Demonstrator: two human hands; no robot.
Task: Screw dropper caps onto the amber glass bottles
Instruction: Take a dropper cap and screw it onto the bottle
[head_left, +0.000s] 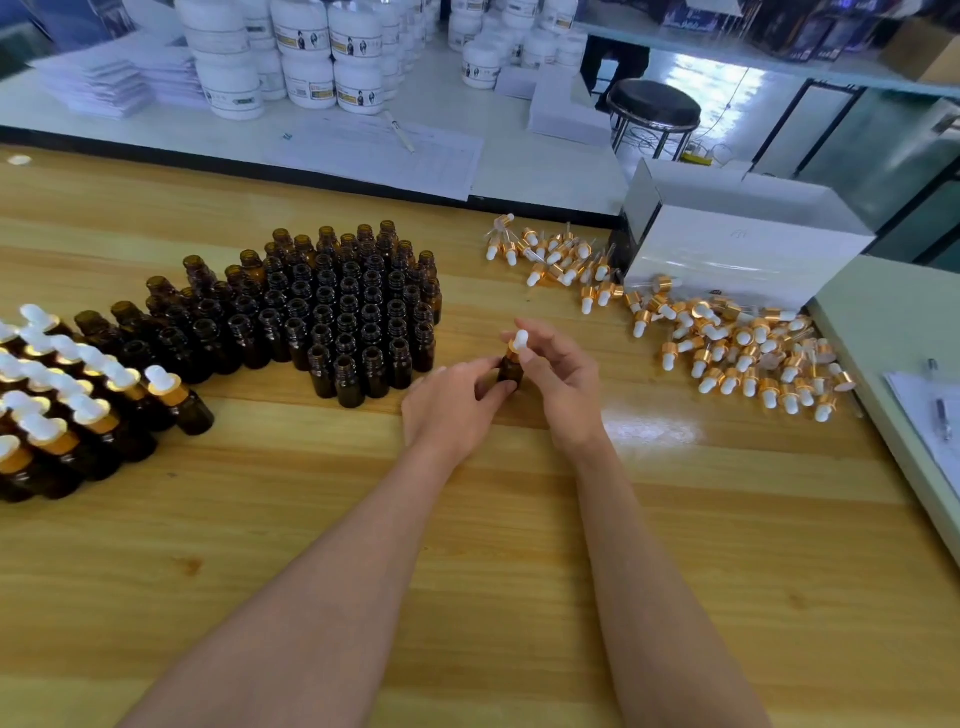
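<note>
My left hand (451, 410) grips an amber glass bottle (510, 370) standing upright at the middle of the wooden table (467, 545). My right hand (561, 379) pinches the gold collar of a white-bulbed dropper cap (517, 343) seated on that bottle's neck. A block of several open amber bottles (343, 306) stands to the left. Several capped bottles (67, 395) are grouped at the far left. A loose heap of dropper caps (727, 343) lies to the right.
A white box (737, 244) sits behind the cap heap at the right. A pale green raised surface (883, 332) with paper and pens borders the right edge. White jars (311, 57) and papers fill the counter behind; a black stool (654, 111) stands beyond.
</note>
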